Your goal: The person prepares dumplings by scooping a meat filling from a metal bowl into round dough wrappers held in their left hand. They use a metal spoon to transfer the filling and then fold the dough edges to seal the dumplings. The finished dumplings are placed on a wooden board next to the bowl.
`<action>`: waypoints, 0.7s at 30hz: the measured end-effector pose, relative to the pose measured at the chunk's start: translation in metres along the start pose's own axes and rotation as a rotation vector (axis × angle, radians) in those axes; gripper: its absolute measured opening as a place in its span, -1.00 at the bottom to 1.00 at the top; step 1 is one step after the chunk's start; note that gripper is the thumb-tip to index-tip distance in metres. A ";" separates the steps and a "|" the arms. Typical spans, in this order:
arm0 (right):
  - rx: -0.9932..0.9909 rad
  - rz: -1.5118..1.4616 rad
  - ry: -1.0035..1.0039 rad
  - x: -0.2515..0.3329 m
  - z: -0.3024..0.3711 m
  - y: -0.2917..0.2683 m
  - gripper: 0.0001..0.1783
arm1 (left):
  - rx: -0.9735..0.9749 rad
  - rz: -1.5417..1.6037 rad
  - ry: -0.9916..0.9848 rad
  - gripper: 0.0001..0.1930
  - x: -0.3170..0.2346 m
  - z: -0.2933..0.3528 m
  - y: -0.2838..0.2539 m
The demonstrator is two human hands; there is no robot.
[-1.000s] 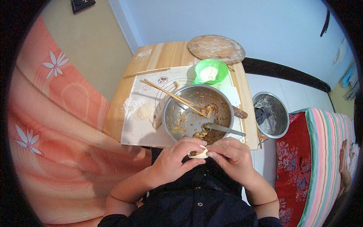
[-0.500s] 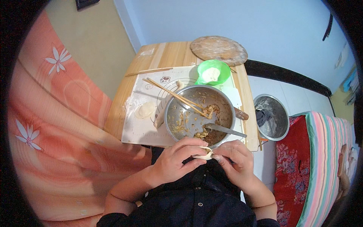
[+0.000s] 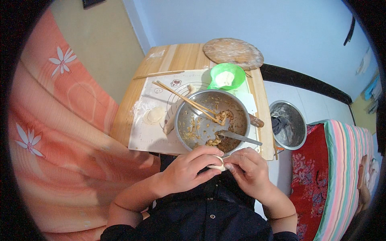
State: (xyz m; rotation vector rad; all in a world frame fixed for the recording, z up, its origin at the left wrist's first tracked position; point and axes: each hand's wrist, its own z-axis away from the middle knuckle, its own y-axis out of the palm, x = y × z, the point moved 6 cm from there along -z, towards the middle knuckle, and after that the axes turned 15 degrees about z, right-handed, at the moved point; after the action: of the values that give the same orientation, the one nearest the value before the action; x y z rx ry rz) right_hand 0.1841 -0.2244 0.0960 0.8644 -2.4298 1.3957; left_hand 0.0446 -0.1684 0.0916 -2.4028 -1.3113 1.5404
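Note:
A white dumpling [image 3: 217,164], folded over and partly hidden by my fingers, is held just in front of the metal bowl's near rim. My left hand [image 3: 192,164] cradles it between thumb and fingers. At its right edge, my right hand [image 3: 247,166] pinches the dough with thumb and forefinger. The metal bowl [image 3: 185,132] has brown and yellowish filling [image 3: 215,141] spread inside. A pair of chopsticks [image 3: 181,96] leans in from its left rim, and a flat metal utensil [image 3: 241,138] rests across the right side.
Left of the bowl, thin dough wrappers [image 3: 154,115] lie on a floured mat [image 3: 140,136]. Behind it stand a green bowl of flour [image 3: 230,74] and a round wooden board [image 3: 233,52]. A metal basin [image 3: 288,124] sits right of the table; an orange curtain [image 3: 68,160] hangs left.
The dumpling's opening has narrowed and it looks more upright between my fingers. Both hands stay in nearly the same place.

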 end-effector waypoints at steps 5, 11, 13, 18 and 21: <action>-0.072 0.035 0.013 -0.001 0.002 0.005 -0.81 | -0.064 0.027 -0.094 -0.77 0.007 0.000 0.001; -0.107 -0.001 0.029 -0.001 0.002 -0.003 -0.73 | -0.090 0.042 -0.076 -0.78 0.006 -0.002 -0.002; -0.076 0.024 0.014 -0.001 0.001 -0.004 -0.71 | -0.076 0.023 -0.059 -0.78 0.005 -0.002 -0.001; -0.043 0.046 0.000 -0.005 0.002 0.001 -0.72 | -0.036 -0.033 -0.024 -0.80 0.003 -0.004 0.001; -0.077 0.140 -0.026 0.000 0.003 0.004 -0.73 | 0.010 -0.035 -0.005 -0.75 0.007 -0.003 0.003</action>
State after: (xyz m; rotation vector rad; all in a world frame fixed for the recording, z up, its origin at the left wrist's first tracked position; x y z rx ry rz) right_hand 0.1824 -0.2256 0.0918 0.7113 -2.5895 1.3330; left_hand 0.0498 -0.1648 0.0871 -2.3585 -1.3357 1.5419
